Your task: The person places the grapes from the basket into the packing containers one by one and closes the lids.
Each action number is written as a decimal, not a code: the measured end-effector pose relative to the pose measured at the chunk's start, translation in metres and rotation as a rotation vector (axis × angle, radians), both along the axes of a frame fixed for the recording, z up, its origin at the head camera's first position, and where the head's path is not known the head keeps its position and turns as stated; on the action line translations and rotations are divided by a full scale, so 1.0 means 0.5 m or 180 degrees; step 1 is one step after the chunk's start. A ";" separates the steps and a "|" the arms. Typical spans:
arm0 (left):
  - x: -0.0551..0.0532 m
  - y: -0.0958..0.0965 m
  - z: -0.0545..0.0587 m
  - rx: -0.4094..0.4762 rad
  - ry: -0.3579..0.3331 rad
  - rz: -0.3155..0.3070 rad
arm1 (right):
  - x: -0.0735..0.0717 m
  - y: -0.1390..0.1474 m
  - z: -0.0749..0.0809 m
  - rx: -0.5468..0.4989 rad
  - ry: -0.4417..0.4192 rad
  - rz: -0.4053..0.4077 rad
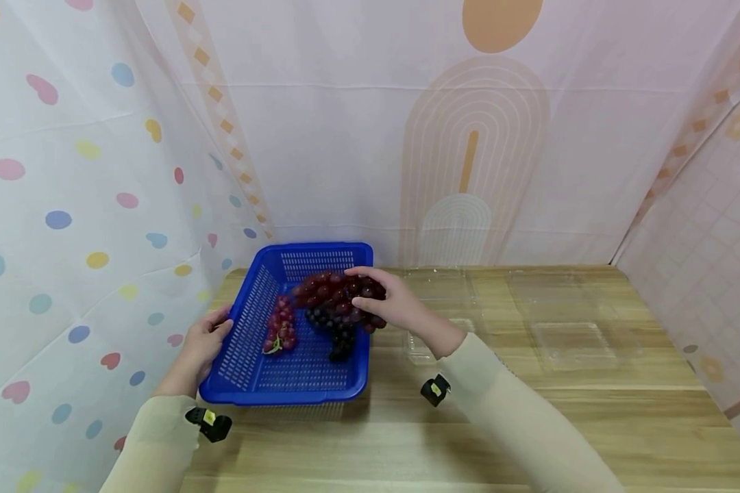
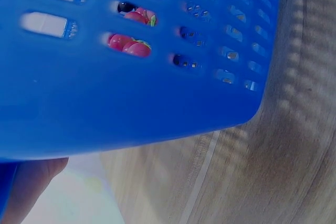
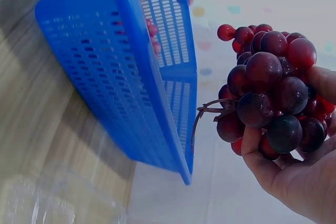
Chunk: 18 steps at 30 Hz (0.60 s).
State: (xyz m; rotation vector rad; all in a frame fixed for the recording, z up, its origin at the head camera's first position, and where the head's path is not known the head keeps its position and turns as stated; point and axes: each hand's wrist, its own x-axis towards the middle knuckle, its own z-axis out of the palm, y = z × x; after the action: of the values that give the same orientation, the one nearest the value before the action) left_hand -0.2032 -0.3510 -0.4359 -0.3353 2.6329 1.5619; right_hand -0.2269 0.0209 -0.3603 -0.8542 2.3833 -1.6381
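Note:
My right hand [image 1: 387,298] grips a bunch of dark red grapes [image 3: 268,87] over the right rim of a blue plastic basket [image 1: 284,396]. In the right wrist view a brown stem sticks out of the bunch, and the fingers curl round its grapes. My left hand [image 1: 202,342] holds the basket's left rim. Inside the basket lie a bunch of pinkish-red grapes [image 1: 281,325] with a green stem and a bunch of black grapes [image 1: 343,339]. Through the slots in the left wrist view, some pink grapes [image 2: 137,50] show.
Clear plastic containers [image 1: 573,346] stand on the wooden table [image 1: 530,424] to the right of the basket. One clear container [image 1: 419,348] is partly behind my right forearm. Patterned cloths [image 1: 339,137] hang behind the table and at both sides.

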 end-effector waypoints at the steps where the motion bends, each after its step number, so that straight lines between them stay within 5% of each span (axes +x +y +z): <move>1: 0.000 0.000 0.000 0.0003 -0.0003 0.0000 | -0.001 0.006 0.000 0.0004 -0.0001 -0.0038; 18: 0.005 0.003 0.006 0.0059 0.0017 0.0009 | -0.008 0.118 -0.015 -0.0363 -0.0229 -0.0200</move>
State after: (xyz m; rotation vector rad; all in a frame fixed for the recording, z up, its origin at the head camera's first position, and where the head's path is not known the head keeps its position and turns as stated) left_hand -0.2007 -0.3495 -0.4329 -0.3345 2.6213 1.5890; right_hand -0.2310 0.0797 -0.3676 -0.7314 2.3102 -1.8116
